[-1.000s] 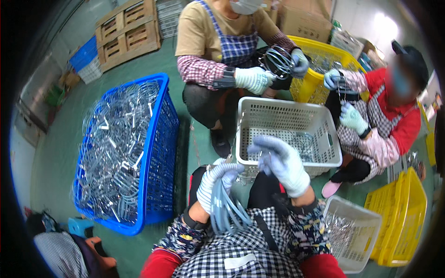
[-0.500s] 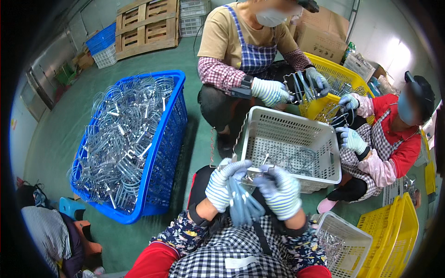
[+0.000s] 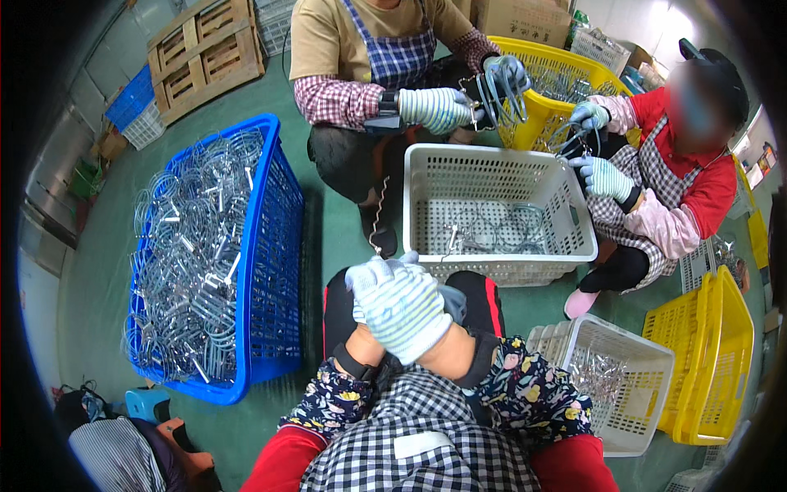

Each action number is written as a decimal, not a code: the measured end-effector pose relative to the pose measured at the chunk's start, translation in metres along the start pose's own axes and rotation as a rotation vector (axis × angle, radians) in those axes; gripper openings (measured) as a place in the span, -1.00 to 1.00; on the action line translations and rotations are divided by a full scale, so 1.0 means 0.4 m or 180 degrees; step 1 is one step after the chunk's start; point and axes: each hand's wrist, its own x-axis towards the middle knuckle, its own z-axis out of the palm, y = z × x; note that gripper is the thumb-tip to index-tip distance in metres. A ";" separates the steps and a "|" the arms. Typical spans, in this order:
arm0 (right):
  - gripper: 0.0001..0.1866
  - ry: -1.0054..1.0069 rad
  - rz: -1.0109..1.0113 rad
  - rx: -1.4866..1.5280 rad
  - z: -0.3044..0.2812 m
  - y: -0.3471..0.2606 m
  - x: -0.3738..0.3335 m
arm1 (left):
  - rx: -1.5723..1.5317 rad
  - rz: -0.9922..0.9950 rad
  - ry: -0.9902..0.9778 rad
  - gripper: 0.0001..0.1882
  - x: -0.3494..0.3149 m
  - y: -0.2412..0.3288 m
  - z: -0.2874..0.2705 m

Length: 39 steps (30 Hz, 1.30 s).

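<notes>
My right hand (image 3: 402, 312), in a striped knitted glove, is crossed over to the left with its fingers curled. It covers most of my left hand (image 3: 361, 338), whose wrist shows below; the left fingers are hidden. A thin twisted metal strand (image 3: 380, 215) sticks up from the fingertips of the right hand. Part of a bundle of grey-blue loops (image 3: 453, 303) shows at the right of the hands. Beyond them stands a white crate (image 3: 500, 258) with several loops and metal pieces on its bottom.
A blue basket (image 3: 275, 246) heaped with looped metal pieces stands to the left. Two co-workers (image 3: 434, 111) (image 3: 611, 176) in gloves handle similar loops across the white crate, near a yellow crate (image 3: 525, 131). At the right are another white crate (image 3: 627, 435) and stacked yellow crates (image 3: 697, 361).
My right hand has swung left over my left hand, hiding it and most of the loops. The view has shifted, so the crates and co-workers sit differently in the picture.
</notes>
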 end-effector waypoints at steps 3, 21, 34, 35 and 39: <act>-0.65 -0.0836 0.0958 0.0853 -0.050 0.012 0.083 | -0.5867 -0.1191 0.1115 -0.76 -0.025 -0.003 0.166; -0.78 -0.1038 0.2814 0.3803 -0.139 0.091 -0.068 | -0.6642 -0.0685 0.0101 -0.73 -0.014 -0.118 0.080; -0.82 0.1760 0.2332 0.2463 -0.243 0.126 -0.051 | -0.4553 0.0173 0.1046 -0.72 -0.022 -0.120 0.108; -0.82 0.1355 0.2308 0.2732 -0.256 0.112 -0.022 | -0.3747 0.0474 0.1360 -0.65 -0.018 -0.130 0.105; -0.80 0.0663 0.1268 0.1533 -0.196 0.145 0.036 | -0.4421 0.0407 0.0690 -0.64 -0.044 -0.112 0.117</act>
